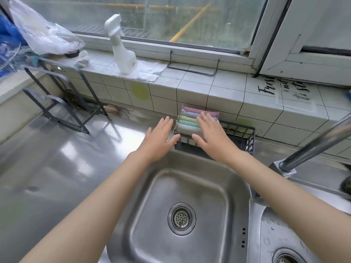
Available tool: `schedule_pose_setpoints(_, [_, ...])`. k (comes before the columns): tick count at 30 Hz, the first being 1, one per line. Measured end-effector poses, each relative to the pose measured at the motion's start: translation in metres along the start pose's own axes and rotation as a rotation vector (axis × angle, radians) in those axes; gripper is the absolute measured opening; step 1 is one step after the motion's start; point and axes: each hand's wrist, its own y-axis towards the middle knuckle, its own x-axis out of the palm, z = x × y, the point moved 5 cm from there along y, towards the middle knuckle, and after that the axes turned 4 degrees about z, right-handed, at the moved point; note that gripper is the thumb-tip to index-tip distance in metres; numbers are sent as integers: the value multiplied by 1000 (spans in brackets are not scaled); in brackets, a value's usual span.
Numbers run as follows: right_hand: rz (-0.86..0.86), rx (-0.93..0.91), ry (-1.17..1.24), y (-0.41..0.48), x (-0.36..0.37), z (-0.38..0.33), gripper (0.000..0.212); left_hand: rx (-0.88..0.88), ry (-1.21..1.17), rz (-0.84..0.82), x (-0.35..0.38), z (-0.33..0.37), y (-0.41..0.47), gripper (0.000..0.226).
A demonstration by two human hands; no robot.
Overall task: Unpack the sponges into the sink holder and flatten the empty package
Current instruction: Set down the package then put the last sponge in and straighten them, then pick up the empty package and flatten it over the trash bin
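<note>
Your forearms cross the sink; right hand lies flat on the sponges, left hand spread empty. Seat them in the holder, then find the package.

We count: two hands, five sponges at 12 o'clock, one wire holder, two sink basins, one spray bottle at 11 o'clock.
</note>
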Motion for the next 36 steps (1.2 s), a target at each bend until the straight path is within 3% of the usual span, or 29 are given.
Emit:
schedule_pose_setpoints(15, [-255,-375,34,-48,63,-148,55,-283,-16,62,-37,-85,-160,57])
schedule_pose_setpoints(27, [-498,-764,81,-139,133,-289,44,-643,-22,204,-37,-159,-345,49])
schedule_pose_setpoints(36, [-696,-900,61,-209,175,-334,34,-739,-86,368,-13,-170,-442,25])
